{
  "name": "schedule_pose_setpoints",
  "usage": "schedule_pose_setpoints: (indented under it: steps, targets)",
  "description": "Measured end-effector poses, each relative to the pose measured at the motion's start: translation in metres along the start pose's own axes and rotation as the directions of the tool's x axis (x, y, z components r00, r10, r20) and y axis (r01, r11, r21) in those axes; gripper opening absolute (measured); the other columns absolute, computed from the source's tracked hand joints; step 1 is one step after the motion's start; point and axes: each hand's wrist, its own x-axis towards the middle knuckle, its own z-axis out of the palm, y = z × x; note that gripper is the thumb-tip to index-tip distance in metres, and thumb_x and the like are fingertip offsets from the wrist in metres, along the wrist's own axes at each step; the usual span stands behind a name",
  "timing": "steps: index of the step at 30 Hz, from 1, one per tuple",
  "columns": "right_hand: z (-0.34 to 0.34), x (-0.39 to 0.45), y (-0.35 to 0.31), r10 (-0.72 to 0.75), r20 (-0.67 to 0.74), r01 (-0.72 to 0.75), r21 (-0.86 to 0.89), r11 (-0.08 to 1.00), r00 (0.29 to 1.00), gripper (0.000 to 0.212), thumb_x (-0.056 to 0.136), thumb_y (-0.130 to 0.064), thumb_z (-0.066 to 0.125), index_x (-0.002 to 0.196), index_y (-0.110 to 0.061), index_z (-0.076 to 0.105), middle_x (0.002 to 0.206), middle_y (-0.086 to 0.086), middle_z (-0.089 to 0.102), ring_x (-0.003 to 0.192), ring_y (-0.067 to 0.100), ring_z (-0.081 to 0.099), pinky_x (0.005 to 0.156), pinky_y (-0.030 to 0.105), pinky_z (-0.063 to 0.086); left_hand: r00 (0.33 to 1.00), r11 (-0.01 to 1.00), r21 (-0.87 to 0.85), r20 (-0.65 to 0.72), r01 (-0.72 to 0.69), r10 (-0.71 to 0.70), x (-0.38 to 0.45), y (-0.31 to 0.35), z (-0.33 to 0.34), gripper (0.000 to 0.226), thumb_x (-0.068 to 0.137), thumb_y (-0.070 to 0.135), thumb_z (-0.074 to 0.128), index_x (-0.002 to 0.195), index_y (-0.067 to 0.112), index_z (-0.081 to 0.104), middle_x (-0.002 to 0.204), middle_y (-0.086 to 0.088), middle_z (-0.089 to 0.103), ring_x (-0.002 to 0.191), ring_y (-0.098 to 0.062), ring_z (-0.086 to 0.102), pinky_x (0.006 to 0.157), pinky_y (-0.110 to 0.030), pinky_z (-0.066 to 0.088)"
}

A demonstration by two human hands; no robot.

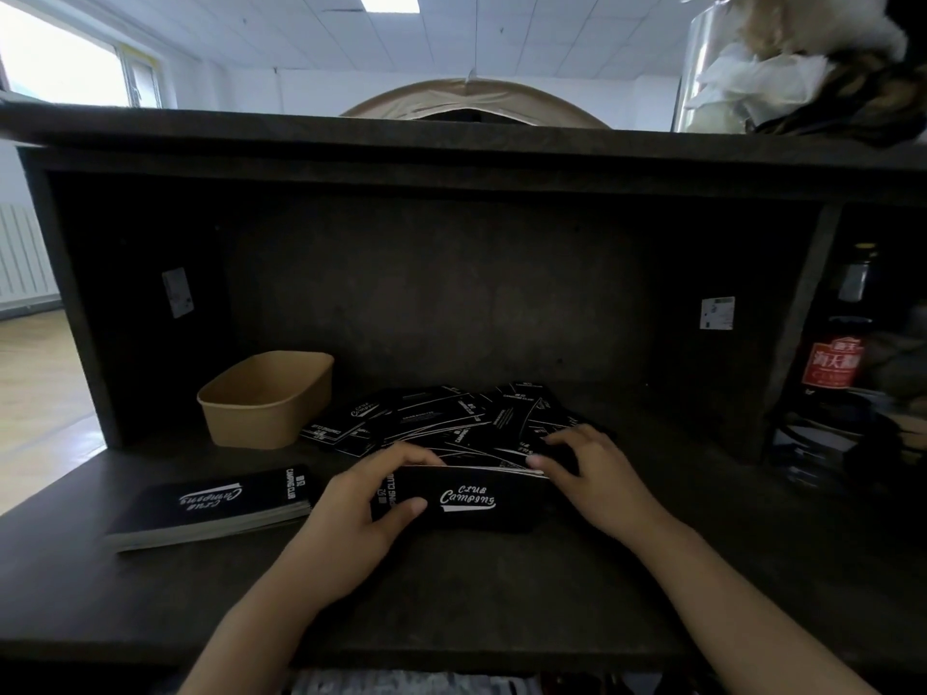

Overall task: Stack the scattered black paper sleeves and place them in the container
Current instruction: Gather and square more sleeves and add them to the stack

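Black paper sleeves printed "Camping Club" lie scattered in a pile point(451, 418) at the middle of a dark shelf. My left hand point(361, 509) grips the left end of a small stack of sleeves point(471, 499) just in front of the pile. My right hand point(587, 474) rests at the stack's right end, fingers spread over the edge of the pile. A neat stack of sleeves point(215, 504) lies flat to the left. The brown paper container point(266, 398) stands empty at the back left.
The dark wooden shelf point(501, 594) has a back wall and side walls, with a board overhead. Bottles with a red label point(830, 363) stand in the compartment to the right. A wooden floor shows past the left side.
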Motion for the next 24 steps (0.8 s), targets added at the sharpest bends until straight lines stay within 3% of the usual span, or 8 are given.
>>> schedule_pose_setpoints:
  steps: [3, 10, 12, 14, 16, 20, 22, 24]
  targets:
    - [0.003, 0.0, -0.001, 0.063, 0.066, -0.056, -0.101, 0.993, 0.996, 0.054, 0.088, -0.032, 0.062, 0.137, -0.016, 0.045, 0.14, 0.001, 0.043, 0.131, 0.018, 0.038, 0.111, 0.035, 0.03, 0.998, 1.0, 0.011, 0.054, -0.016, 0.016, -0.001, 0.001, 0.001, 0.036, 0.089, 0.015, 0.063, 0.11, 0.042, 0.056, 0.114, 0.029, 0.058, 0.11, 0.01, 0.053, 0.09, -0.006, 0.041]
    - [0.0, 0.001, 0.0, 0.101, -0.043, -0.096, 0.098, 0.99, 0.994, 0.05, 0.074, -0.024, 0.076, 0.119, -0.023, 0.054, 0.127, -0.001, 0.048, 0.121, 0.019, 0.047, 0.107, 0.042, 0.037, 0.998, 1.0, 0.001, 0.07, 0.004, -0.004, 0.0, 0.0, 0.001, 0.033, 0.09, 0.022, 0.062, 0.113, 0.044, 0.053, 0.113, 0.03, 0.058, 0.108, 0.01, 0.055, 0.091, -0.014, 0.047]
    - [0.0, 0.001, -0.001, 0.065, -0.1, -0.051, 0.131, 0.99, 0.993, 0.046, 0.069, -0.022, 0.079, 0.107, -0.028, 0.053, 0.116, -0.004, 0.051, 0.112, 0.017, 0.051, 0.101, 0.04, 0.042, 0.999, 1.0, 0.009, 0.053, -0.006, 0.005, 0.0, -0.001, 0.002, 0.035, 0.09, 0.02, 0.062, 0.114, 0.043, 0.054, 0.113, 0.031, 0.059, 0.109, 0.011, 0.055, 0.091, -0.009, 0.044]
    - [-0.002, 0.001, -0.002, 0.035, -0.153, -0.002, 0.211, 0.977, 0.988, 0.04, 0.07, -0.013, 0.079, 0.096, -0.029, 0.052, 0.104, -0.005, 0.057, 0.098, 0.013, 0.056, 0.085, 0.029, 0.047, 0.999, 1.0, 0.016, 0.035, -0.002, 0.001, 0.0, -0.003, 0.002, 0.043, 0.089, 0.019, 0.063, 0.121, 0.046, 0.053, 0.116, 0.033, 0.059, 0.114, 0.015, 0.051, 0.094, -0.003, 0.039]
    - [-0.006, 0.002, -0.003, 0.04, -0.195, 0.023, 0.314, 0.949, 0.98, 0.031, 0.075, -0.005, 0.074, 0.087, -0.026, 0.055, 0.091, -0.002, 0.065, 0.087, 0.011, 0.062, 0.073, 0.02, 0.047, 1.0, 0.999, 0.032, 0.023, 0.018, -0.019, 0.001, -0.004, 0.002, 0.055, 0.088, 0.02, 0.064, 0.131, 0.048, 0.045, 0.124, 0.036, 0.053, 0.118, 0.02, 0.044, 0.098, -0.001, 0.033]
    - [-0.008, 0.003, -0.004, 0.048, -0.226, 0.075, 0.506, 0.859, 0.973, 0.024, 0.084, 0.0, 0.063, 0.079, -0.023, 0.064, 0.083, -0.004, 0.07, 0.086, 0.009, 0.066, 0.081, 0.031, 0.052, 0.998, 0.997, 0.052, 0.013, 0.065, -0.066, 0.002, -0.007, 0.004, 0.073, 0.087, 0.023, 0.066, 0.137, 0.054, 0.023, 0.137, 0.03, 0.043, 0.124, 0.02, 0.035, 0.109, -0.011, 0.03]
    - [-0.013, -0.001, -0.01, 0.034, -0.182, 0.082, 0.594, 0.8, 0.983, 0.023, 0.088, 0.0, 0.059, 0.079, -0.02, 0.066, 0.085, -0.003, 0.07, 0.087, 0.011, 0.066, 0.08, 0.031, 0.052, 0.998, 0.997, 0.042, 0.004, 0.068, -0.068, 0.001, -0.006, 0.004, 0.081, 0.087, 0.022, 0.066, 0.136, 0.058, 0.013, 0.141, 0.03, 0.036, 0.13, 0.016, 0.031, 0.113, -0.015, 0.026]
    - [-0.018, -0.006, -0.017, -0.064, -0.063, 0.09, 0.675, 0.733, 0.996, 0.02, 0.093, -0.008, 0.055, 0.081, -0.018, 0.067, 0.085, -0.001, 0.07, 0.085, 0.013, 0.066, 0.076, 0.029, 0.049, 0.999, 0.999, 0.042, 0.007, 0.034, -0.034, -0.001, -0.005, 0.004, 0.092, 0.087, 0.02, 0.066, 0.139, 0.061, 0.001, 0.143, 0.034, 0.028, 0.132, 0.018, 0.026, 0.109, -0.005, 0.02]
